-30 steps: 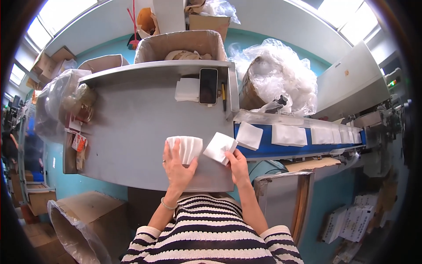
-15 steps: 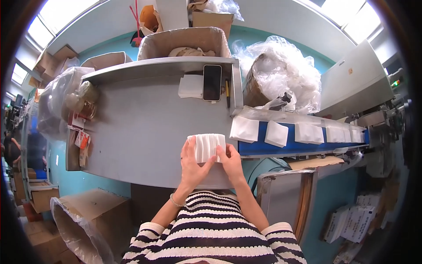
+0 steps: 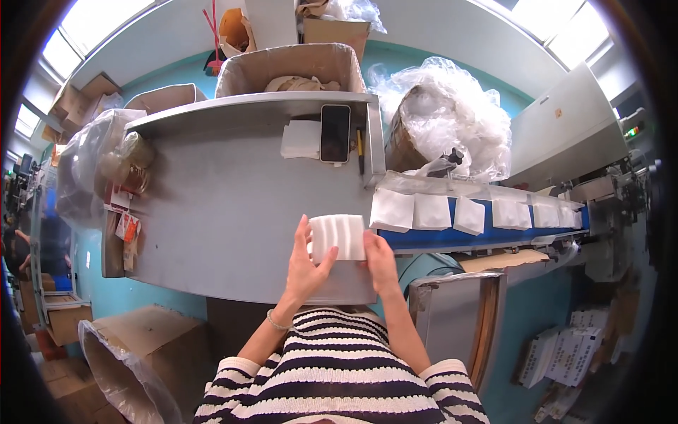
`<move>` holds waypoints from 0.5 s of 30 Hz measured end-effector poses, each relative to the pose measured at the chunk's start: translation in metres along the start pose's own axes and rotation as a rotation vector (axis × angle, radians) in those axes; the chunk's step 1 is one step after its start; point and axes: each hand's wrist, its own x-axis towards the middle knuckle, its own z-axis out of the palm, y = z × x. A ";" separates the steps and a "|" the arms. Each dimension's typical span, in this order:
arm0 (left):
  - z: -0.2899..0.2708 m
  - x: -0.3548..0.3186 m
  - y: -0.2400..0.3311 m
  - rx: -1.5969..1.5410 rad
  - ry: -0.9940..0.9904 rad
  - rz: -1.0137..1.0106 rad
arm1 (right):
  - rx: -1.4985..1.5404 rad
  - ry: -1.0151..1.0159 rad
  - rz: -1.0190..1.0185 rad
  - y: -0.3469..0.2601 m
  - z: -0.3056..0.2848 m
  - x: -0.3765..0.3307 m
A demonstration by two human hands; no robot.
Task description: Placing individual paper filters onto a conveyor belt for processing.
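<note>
Both hands clamped on stack of white pads (image 3: pixel 338 237), held upright just above near edge of grey table (image 3: pixel 212 212). Left hand (image 3: pixel 305 265) wraps stack's left side, thumb across front; right hand (image 3: pixel 380 260) presses right side. Just right of grip: blue conveyor belt (image 3: pixel 487 237) carrying row of single white pads (image 3: pixel 431 210), running away rightward. Beyond grip, at table's far edge: black phone (image 3: pixel 335 133), white folded sheets (image 3: pixel 301 138) beside it, pen (image 3: pixel 359 150). Far behind: open cardboard box (image 3: pixel 289 65), crumpled clear plastic (image 3: pixel 452 113).
</note>
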 end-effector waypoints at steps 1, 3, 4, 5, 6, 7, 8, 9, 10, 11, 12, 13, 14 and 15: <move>0.004 0.000 0.000 -0.172 -0.025 -0.080 | -0.111 -0.007 -0.149 -0.001 0.012 -0.006; 0.006 -0.002 -0.008 -0.048 -0.053 -0.020 | -0.162 -0.045 -0.249 0.002 0.019 -0.009; 0.007 -0.001 -0.008 0.124 -0.022 0.074 | -0.164 -0.047 -0.249 0.001 0.017 -0.007; 0.007 -0.001 -0.009 0.297 0.010 0.169 | 0.016 -0.134 -0.019 0.000 0.011 -0.005; 0.005 0.000 -0.011 0.296 0.013 0.168 | 0.196 -0.220 0.213 -0.001 0.004 -0.002; 0.003 0.001 -0.013 0.316 0.052 0.174 | 0.185 -0.286 0.241 0.000 -0.004 0.000; 0.001 0.002 -0.013 0.335 0.092 0.180 | 0.184 -0.288 0.241 0.002 -0.006 0.003; -0.001 0.002 -0.012 0.336 0.094 0.179 | 0.191 -0.208 0.184 0.003 -0.007 0.005; -0.004 0.003 -0.003 0.212 0.091 0.061 | 0.203 -0.123 0.126 0.003 -0.007 0.005; -0.007 0.003 0.004 0.090 0.087 -0.057 | 0.358 -0.084 0.068 0.002 -0.004 0.009; -0.009 0.002 0.005 0.099 0.128 -0.084 | 0.362 -0.081 0.068 0.000 -0.001 0.012; -0.011 0.003 0.004 0.099 0.121 -0.080 | 0.492 -0.078 0.070 -0.002 0.002 0.016; -0.014 0.004 0.002 0.119 0.128 -0.082 | 0.623 -0.075 0.071 -0.003 0.004 0.018; -0.016 0.005 0.000 0.139 0.134 -0.083 | 0.617 -0.104 0.096 0.006 0.005 0.026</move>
